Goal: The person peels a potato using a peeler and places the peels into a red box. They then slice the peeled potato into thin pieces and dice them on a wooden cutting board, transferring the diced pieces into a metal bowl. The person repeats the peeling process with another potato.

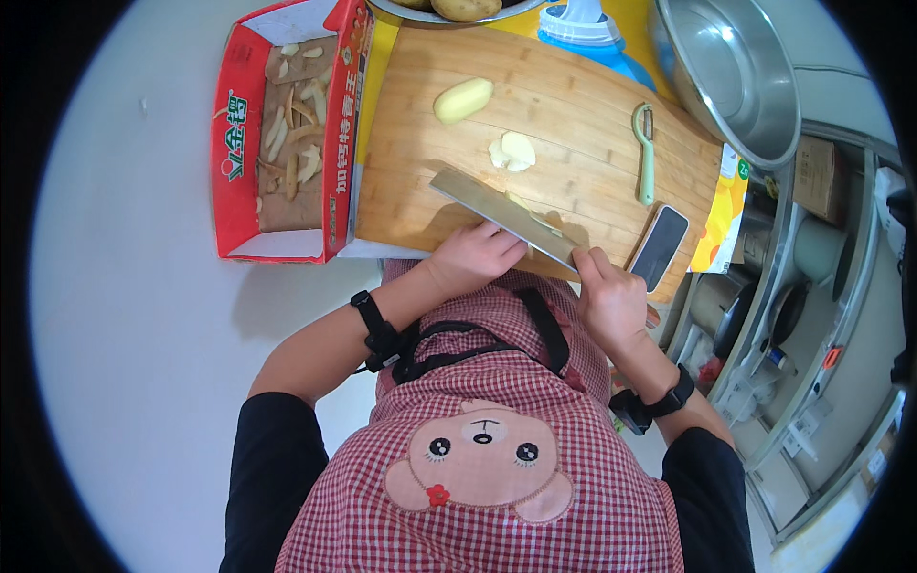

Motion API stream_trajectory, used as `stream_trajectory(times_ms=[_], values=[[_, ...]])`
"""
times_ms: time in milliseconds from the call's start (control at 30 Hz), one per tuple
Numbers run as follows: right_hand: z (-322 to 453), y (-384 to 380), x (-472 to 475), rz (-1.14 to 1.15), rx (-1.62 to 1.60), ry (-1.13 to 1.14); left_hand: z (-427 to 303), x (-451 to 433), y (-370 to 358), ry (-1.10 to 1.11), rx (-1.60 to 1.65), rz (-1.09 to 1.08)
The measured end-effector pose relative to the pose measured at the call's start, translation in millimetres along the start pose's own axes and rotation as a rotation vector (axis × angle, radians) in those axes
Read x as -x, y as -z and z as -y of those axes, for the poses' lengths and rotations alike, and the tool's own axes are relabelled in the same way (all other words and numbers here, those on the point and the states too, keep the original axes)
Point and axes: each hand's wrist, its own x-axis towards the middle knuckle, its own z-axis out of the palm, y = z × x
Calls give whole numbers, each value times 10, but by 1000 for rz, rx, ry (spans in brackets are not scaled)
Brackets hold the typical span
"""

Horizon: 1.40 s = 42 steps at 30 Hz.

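My right hand [609, 290] grips the handle end of a cleaver [501, 215], whose broad blade slants up to the left over the near part of a wooden cutting board [408, 165]. My left hand [483, 254] is by the lower edge of the blade, fingers curled; whether they hold a piece of potato behind the blade cannot be seen. Thin pale potato pieces [548, 225] show along the blade's far side. Farther up the board lie a few stacked potato slices [514, 151] and a peeled potato [463, 100].
A red cardboard box [236, 143] with peelings stands left of the board. On the board's right are a green peeler [646, 157] and a smartphone [658, 248]. Beyond are a metal bowl [745, 71], a blue plastic container [594, 43] and unpeeled potatoes [466, 7] in a dish.
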Motion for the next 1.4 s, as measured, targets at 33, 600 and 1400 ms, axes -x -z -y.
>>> stream_trajectory(times_ms=[33, 600, 1400], values=[[-9, 2, 15, 12, 7, -2, 1, -1, -3, -3, 8, 19], [-88, 76, -8, 81, 82, 35, -7, 47, -71, -1, -47, -73], [0, -121, -109, 56, 62, 56, -57, 114, -89, 54, -2, -83]])
